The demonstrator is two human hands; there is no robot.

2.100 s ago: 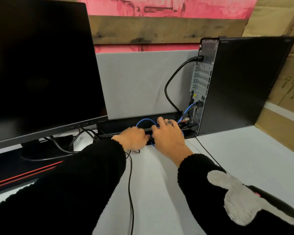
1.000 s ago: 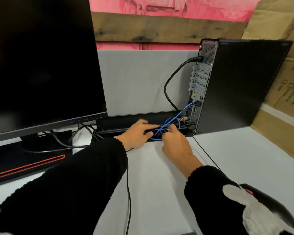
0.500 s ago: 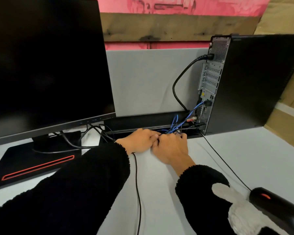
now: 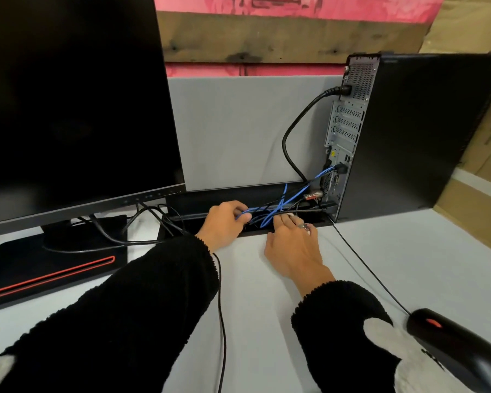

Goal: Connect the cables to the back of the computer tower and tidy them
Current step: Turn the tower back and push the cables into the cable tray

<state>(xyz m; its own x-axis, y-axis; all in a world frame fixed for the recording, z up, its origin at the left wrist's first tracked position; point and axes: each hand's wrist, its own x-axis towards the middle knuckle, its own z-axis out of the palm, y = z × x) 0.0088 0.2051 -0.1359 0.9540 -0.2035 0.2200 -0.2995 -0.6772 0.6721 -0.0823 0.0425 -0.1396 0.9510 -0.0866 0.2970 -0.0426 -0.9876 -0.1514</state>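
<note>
A black computer tower (image 4: 414, 137) stands at the right with its back panel facing left. A thick black power cable (image 4: 291, 131) is plugged in near its top, and a blue cable (image 4: 309, 185) runs from a lower port down into a black cable tray (image 4: 210, 199) at the desk's rear. My left hand (image 4: 224, 222) grips loops of the blue cable over the tray. Beside it my right hand (image 4: 292, 245) lies flat, its straight fingers pressing the cables down at the tray's edge. The fingertips are partly hidden among the cables.
A large black monitor (image 4: 74, 103) stands at the left on a black base with a red stripe (image 4: 51, 276), with several black cables behind it. A black mouse (image 4: 451, 344) lies at the lower right, its thin cable (image 4: 369, 270) running to the tower. A grey partition (image 4: 238, 129) backs the desk.
My right hand has stretched its fingers flat toward the tray. My left hand has taken loops of the blue cable. The view has shifted slightly.
</note>
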